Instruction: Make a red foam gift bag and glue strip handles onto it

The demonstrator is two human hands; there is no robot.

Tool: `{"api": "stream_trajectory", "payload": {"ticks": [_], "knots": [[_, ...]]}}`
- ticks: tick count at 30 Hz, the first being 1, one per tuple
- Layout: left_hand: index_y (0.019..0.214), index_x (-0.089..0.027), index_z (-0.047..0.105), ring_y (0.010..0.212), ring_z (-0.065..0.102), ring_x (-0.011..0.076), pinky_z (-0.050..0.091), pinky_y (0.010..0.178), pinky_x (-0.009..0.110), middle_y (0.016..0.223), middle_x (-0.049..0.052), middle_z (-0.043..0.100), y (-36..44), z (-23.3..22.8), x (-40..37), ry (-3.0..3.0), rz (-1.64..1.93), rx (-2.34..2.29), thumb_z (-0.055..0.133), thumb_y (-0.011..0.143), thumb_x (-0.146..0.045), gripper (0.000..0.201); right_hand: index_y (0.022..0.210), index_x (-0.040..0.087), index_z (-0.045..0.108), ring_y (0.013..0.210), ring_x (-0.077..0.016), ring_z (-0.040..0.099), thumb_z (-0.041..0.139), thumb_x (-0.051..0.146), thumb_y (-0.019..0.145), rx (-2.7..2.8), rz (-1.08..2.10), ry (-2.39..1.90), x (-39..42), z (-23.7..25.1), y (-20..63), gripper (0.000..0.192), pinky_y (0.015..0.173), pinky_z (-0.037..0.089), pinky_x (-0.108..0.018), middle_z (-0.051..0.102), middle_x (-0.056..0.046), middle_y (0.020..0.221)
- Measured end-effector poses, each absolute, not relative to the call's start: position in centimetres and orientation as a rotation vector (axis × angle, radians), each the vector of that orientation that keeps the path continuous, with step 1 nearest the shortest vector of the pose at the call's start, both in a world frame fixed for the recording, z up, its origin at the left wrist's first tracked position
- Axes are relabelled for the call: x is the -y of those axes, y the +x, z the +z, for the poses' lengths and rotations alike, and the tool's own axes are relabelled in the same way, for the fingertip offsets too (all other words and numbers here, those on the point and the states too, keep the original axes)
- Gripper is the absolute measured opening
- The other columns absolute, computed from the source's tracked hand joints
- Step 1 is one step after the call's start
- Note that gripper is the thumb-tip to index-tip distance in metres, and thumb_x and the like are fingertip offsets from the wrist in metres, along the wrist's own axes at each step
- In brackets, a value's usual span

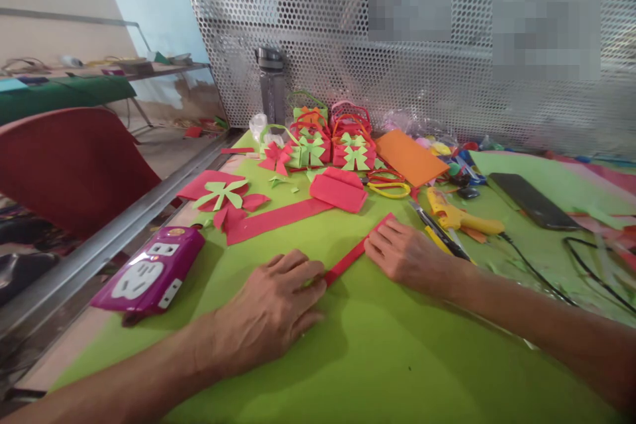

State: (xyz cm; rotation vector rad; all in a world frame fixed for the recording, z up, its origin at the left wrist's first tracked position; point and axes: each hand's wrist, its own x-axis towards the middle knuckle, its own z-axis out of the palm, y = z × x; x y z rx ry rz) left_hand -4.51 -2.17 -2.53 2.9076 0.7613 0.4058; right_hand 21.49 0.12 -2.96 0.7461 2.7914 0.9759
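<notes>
A narrow red strip (345,264) of craft sheet lies slantwise on the green sheet between my hands. At its near end, my left hand (283,301) pinches it with the fingers bent. My right hand (405,252) presses curled fingers onto the far end. Beyond the strip rests a folded red piece (338,189), touching a wider red band (278,220). Red bow pieces (229,218) and a light green bow cutout (221,195) lie to the left. Close to my right wrist are a utility knife (440,232) and a yellow glue gun (460,217).
Several small handled baskets with bows (352,149) stand at the back before a perforated metal panel (318,20). Nearby are a bottle (272,89), an orange sheet (411,158), scissors (390,189) and a phone (536,200). A purple power strip (152,271) sits left, beside a red chair (74,169).
</notes>
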Motion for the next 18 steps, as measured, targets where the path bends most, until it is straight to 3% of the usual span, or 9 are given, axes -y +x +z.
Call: {"api": "stream_trajectory", "payload": {"ticks": [6, 11, 18], "knots": [[0.101, -0.013, 0.06, 0.101, 0.055, 0.0259, 0.047, 0.082, 0.041, 0.104, 0.011, 0.064, -4.9, -2.9, 2.3, 2.994, 0.536, -0.609, 0.046, 0.089, -0.033, 0.027, 0.089, 0.008, 0.06, 0.066, -0.0185, 0.05, 0.044, 0.004, 0.083, -2.817, 0.945, 0.761, 0.0, -2.7, 21.5, 0.018, 0.065, 0.034, -0.035, 0.059, -0.008, 0.072], [0.095, -0.014, 0.061, 0.094, 0.058, 0.0217, 0.046, 0.082, 0.038, 0.099, 0.009, 0.066, -5.0, -2.6, 2.7, 2.992, 0.553, -0.549, 0.042, 0.092, -0.028, 0.024, 0.089, 0.009, 0.061, 0.068, -0.0188, 0.05, 0.046, 0.006, 0.082, -2.837, 0.788, 0.86, 0.1, -2.6, 21.4, 0.017, 0.063, 0.034, -0.033, 0.059, -0.007, 0.072], [0.089, -0.015, 0.062, 0.09, 0.058, 0.0211, 0.045, 0.082, 0.038, 0.094, 0.009, 0.066, -4.9, -2.4, 2.9, 2.971, 0.569, -0.55, 0.041, 0.091, -0.025, 0.023, 0.08, 0.017, 0.065, 0.075, -0.0149, 0.058, 0.048, 0.01, 0.084, -2.864, -0.104, 1.571, 0.0, -0.5, 20.6, 0.019, 0.069, 0.038, -0.027, 0.067, -0.004, 0.08]]}}
